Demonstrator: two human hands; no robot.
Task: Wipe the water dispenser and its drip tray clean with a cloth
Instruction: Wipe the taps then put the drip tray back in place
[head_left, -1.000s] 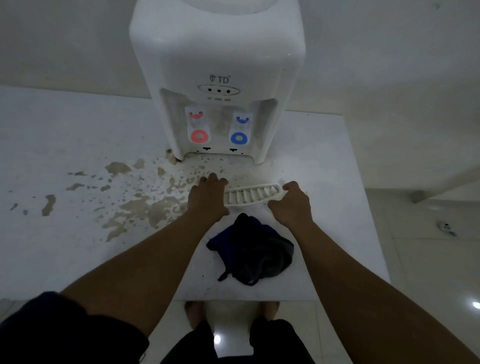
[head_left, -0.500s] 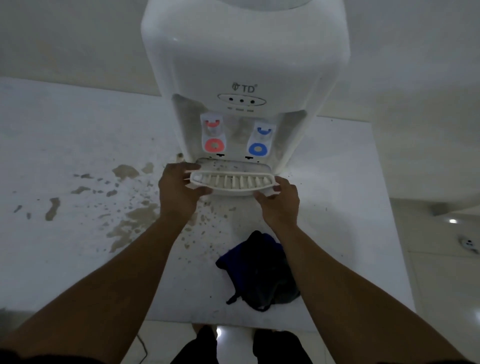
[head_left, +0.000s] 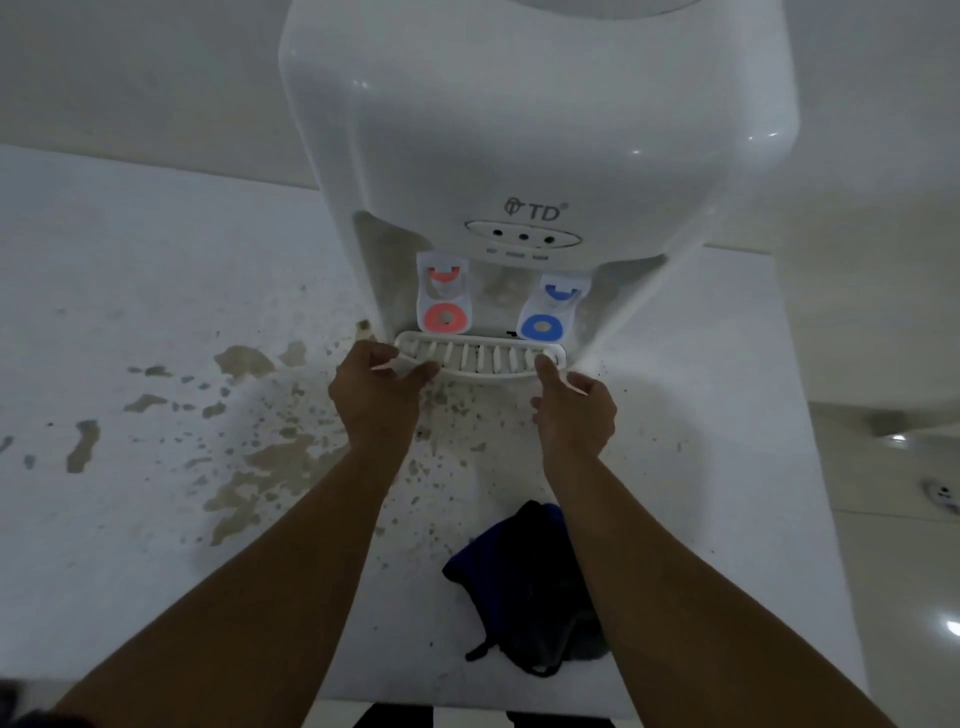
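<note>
A white water dispenser (head_left: 530, 130) stands at the back of the white table, with a red tap (head_left: 444, 306) and a blue tap (head_left: 545, 317). The white slotted drip tray (head_left: 480, 358) sits at the dispenser's base, right under the taps. My left hand (head_left: 376, 395) grips the tray's left end. My right hand (head_left: 571, 410) holds its right end, thumb on the rim. A dark blue cloth (head_left: 524, 587) lies crumpled on the table near the front edge, under my right forearm, with neither hand touching it.
The white table (head_left: 130, 545) carries brown stains and specks (head_left: 260, 467) left of and in front of the dispenser. Its right edge drops to a pale tiled floor (head_left: 893, 519). A pale wall rises behind.
Both hands have carried the drip tray from the table in front of the cloth back up to the dispenser's base under the taps. The view has come closer to the dispenser.
</note>
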